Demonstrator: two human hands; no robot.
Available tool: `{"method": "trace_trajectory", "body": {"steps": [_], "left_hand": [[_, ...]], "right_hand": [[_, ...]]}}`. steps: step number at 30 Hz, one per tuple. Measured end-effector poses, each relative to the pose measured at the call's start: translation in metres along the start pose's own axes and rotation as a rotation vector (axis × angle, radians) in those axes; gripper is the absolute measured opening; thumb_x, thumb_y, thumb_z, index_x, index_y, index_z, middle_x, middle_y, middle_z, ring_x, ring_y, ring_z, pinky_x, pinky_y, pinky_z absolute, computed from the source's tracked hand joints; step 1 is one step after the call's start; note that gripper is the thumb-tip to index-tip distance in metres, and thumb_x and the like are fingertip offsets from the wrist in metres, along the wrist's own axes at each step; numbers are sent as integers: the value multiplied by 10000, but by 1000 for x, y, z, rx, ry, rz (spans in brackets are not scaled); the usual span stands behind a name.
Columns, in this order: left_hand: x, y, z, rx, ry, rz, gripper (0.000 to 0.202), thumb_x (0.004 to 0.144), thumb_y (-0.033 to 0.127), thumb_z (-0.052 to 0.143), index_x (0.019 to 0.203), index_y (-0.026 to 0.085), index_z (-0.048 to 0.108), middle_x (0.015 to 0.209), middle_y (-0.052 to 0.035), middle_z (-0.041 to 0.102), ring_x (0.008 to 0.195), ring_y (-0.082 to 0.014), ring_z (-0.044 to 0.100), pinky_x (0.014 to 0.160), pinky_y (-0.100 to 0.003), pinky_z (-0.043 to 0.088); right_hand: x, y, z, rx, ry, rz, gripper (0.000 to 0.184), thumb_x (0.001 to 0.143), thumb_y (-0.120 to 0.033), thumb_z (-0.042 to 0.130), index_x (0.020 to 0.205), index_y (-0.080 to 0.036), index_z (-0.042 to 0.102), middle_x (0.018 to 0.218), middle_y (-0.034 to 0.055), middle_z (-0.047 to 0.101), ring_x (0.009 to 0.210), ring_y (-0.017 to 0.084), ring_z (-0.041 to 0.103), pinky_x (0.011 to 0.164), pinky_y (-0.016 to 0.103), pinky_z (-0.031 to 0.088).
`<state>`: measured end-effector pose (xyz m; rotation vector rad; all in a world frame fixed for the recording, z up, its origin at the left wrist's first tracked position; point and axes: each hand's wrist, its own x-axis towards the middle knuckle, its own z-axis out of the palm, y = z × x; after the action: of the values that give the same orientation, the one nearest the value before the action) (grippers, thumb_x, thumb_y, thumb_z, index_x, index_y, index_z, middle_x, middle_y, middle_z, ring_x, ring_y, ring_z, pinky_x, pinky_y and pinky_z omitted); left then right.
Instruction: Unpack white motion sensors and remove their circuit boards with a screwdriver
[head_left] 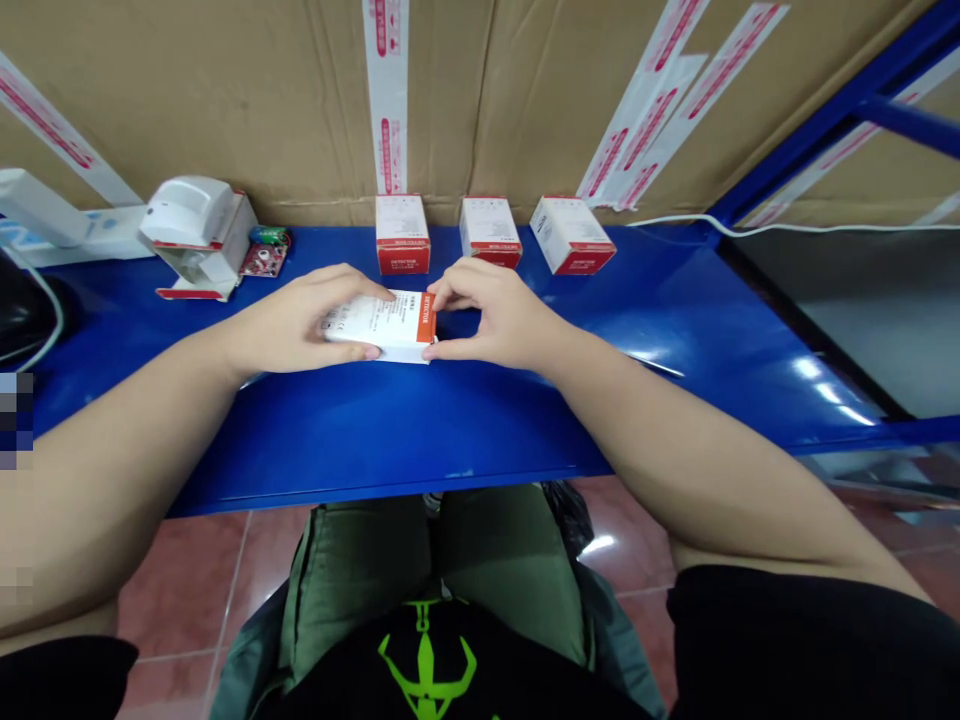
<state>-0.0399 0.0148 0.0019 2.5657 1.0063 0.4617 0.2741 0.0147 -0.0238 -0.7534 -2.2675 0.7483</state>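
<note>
A white detector box (pixel 382 322) with an orange-red end lies on its side just above the blue table, between my hands. My left hand (pixel 311 318) wraps around its left part, thumb along the near face and fingers over the top. My right hand (pixel 487 312) pinches the orange-red end, the thumb at the lower corner and the fingertips at the upper one. The box's left end is hidden by my left palm. Whether its right-end flap is fully closed, I cannot tell.
Along the cardboard wall stand three red-and-white boxes (pixel 403 235). To the left, a white sensor housing (pixel 191 210) rests on an opened box (pixel 206 262), beside a red circuit board (pixel 264 260). A white cable (pixel 675 220) runs along the back right of the blue table (pixel 420 430).
</note>
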Motion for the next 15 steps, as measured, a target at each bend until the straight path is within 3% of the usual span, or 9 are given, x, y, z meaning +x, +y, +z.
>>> {"method": "trace_trajectory", "body": {"steps": [8, 12, 15], "left_hand": [[-2, 2, 0, 16, 14, -29, 773, 930, 806, 715, 1490, 274, 756, 1467, -156, 795, 1316, -377, 741, 1194, -518, 594], [-1, 1, 0, 61, 44, 52, 809, 985, 824, 659, 1491, 196, 725, 1467, -197, 782, 1318, -376, 723, 1195, -544, 581], [-2, 3, -2, 97, 105, 53, 814, 992, 840, 639, 1510, 215, 698, 1523, -188, 752, 1351, -377, 690, 1214, -586, 565]], "right_hand": [[-8, 2, -18, -173, -152, -58, 480, 884, -340, 868, 1318, -238, 689, 1258, 91, 642, 1034, 263, 615, 969, 480, 609], [-7, 4, -20, -253, -161, -86, 322, 1001, -554, 789, 1007, -238, 731, 1128, 95, 670, 1036, 294, 596, 1026, 529, 531], [-3, 3, -17, -294, -145, -49, 437, 1120, -540, 593, 814, -242, 685, 970, 87, 676, 955, 281, 584, 1009, 527, 484]]}}
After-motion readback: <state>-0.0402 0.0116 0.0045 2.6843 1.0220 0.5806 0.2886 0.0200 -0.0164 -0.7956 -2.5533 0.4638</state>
